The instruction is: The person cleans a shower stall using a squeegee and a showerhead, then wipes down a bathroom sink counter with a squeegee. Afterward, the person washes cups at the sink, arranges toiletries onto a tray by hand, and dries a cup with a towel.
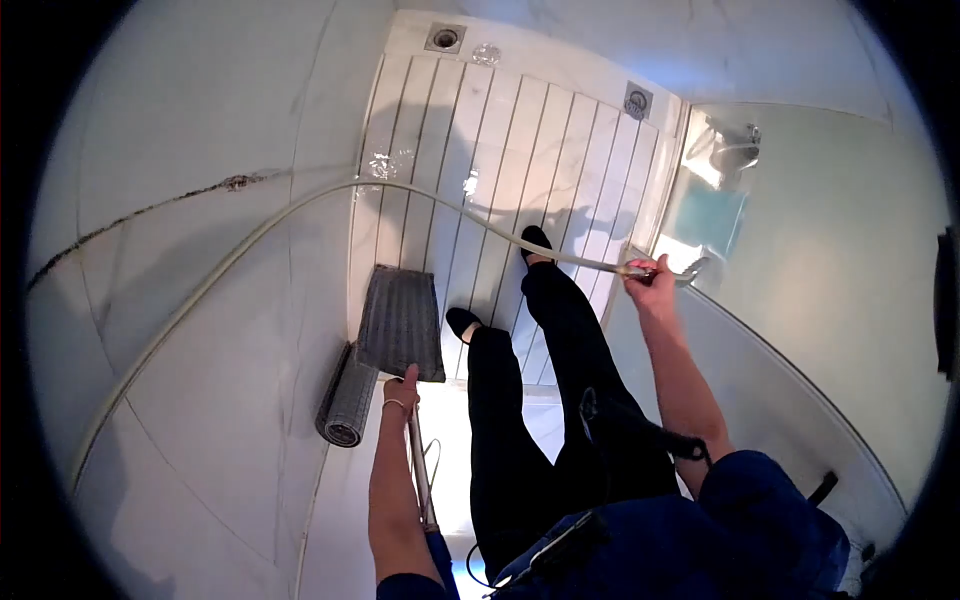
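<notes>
My right hand is closed around the metal end of a pale shower hose. A silvery head sticks out beyond the fingers, its exact shape blurred. From there the hose arcs across the floor and wall to the lower left. My left hand is closed on a slim metal pole that runs back beside the forearm. Just beyond this hand is a dark grey ribbed mat-like piece; whether the pole joins it, I cannot tell. Beside it lies a dark grey rolled mat.
My feet, in dark shoes, stand on a wet, grooved white floor. Two square drains, one left and one right, sit at the far edge. A glass panel rises at right, and a marbled wall at left.
</notes>
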Action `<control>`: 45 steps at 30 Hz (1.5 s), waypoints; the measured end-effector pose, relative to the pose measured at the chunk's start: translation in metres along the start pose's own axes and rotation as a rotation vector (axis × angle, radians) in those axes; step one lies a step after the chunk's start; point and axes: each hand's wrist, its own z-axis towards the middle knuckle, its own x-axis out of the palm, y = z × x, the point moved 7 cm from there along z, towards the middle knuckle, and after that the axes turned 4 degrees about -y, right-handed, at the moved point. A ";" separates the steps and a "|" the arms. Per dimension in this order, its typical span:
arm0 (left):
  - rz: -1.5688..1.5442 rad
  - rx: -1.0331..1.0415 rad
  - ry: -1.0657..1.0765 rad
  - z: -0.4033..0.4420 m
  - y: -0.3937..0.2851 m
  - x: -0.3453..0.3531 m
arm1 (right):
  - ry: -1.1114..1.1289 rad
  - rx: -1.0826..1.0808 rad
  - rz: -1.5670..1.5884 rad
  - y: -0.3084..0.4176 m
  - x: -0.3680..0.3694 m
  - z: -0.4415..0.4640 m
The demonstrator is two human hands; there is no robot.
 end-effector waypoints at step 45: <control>-0.948 -0.324 -0.363 -0.240 0.153 -0.084 | 0.185 -0.421 -0.058 0.199 0.129 -0.148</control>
